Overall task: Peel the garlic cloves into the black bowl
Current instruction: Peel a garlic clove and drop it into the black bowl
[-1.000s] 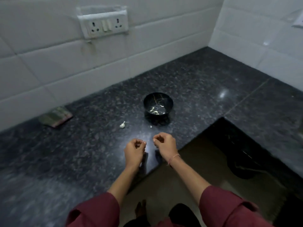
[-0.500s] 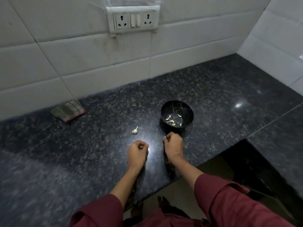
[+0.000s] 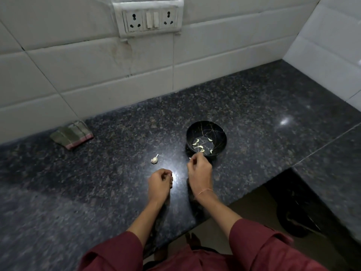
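Fingers of right hand at black bowl rim, left hand beside

Bowl: black, gold-veined, upright on table. Cloves: several, peeled, pale, curved, scattered inside bowl. Garlic piece: white, unpeeled, lying left of bowl, apart.

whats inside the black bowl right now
Several pale peeled garlic cloves lie loose on the floor of the black bowl. The right hand, pinching a small pale bit, covers the bowl's near rim, so anything just under it cannot be seen.
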